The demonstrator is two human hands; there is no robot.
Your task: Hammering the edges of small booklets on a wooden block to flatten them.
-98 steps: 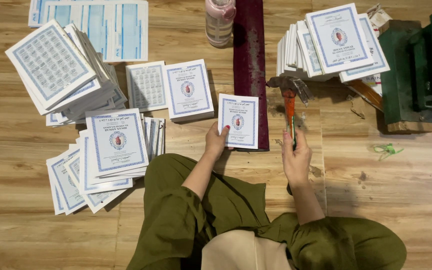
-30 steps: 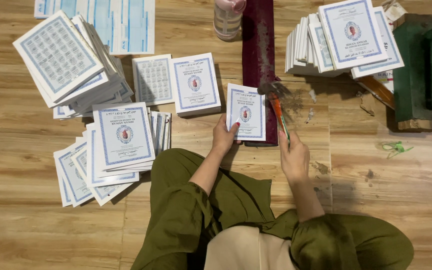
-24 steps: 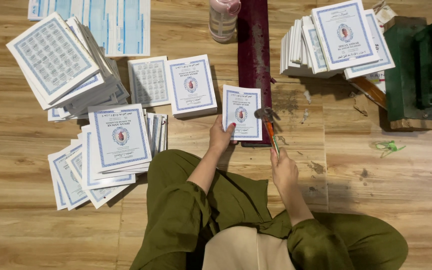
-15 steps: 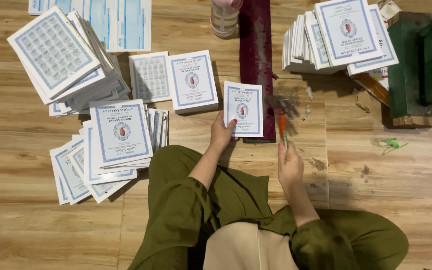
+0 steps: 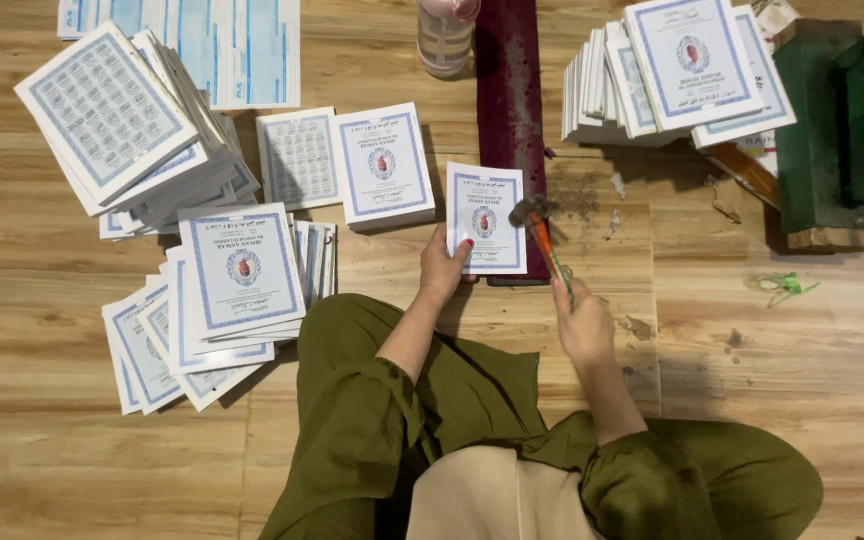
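The wooden floor [image 5: 82,420] is carrying everything here: leaning stacks of white booklets [image 5: 127,130] with blue borders are spreading across its left side, another stack [image 5: 672,75] is sitting at the upper right beside a green block [image 5: 837,120], and a long dark red strip [image 5: 510,100] is running away from the person up the middle. The booklet [image 5: 487,218] in hand is lying flat with its right edge over that strip, its long axis pointing away from the person and its cover facing up. It is looking light and thin, stiff enough along the bound edge yet easy to crease or slide — so a flat press near a lower corner seems the sound place to steady it. The left hand [image 5: 444,268] is doing just that, its fingers pressing together on the booklet's lower left corner. The right hand [image 5: 582,322] is wrapping its fingers tightly around the orange handle of a small hammer [image 5: 542,232], whose shaft is slanting up and leftward — the dark metal head is hanging at the booklet's right edge, though contact cannot be told.
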